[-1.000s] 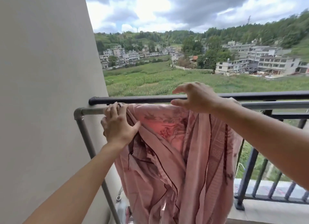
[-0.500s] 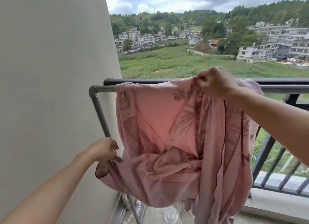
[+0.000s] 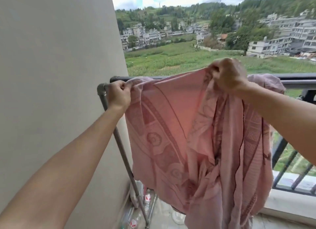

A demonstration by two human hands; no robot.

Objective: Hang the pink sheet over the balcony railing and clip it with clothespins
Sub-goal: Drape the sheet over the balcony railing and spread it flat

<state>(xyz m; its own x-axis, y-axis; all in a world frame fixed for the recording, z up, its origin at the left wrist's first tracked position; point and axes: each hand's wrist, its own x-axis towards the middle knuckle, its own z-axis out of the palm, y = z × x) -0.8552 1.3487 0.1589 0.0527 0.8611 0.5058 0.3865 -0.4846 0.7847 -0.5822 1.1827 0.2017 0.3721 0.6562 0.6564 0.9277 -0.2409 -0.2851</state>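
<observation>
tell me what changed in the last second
The left hand dropped to the lower edge of the pink sheet, then rose and now grips its top edge beside the grey rail. The right hand gripped it and lifted. It still hangs over the rail.

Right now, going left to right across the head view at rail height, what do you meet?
Wall → grey pipe → left hand → pink sheet → right hand. Both hands grip the sheet's top edge.
</observation>
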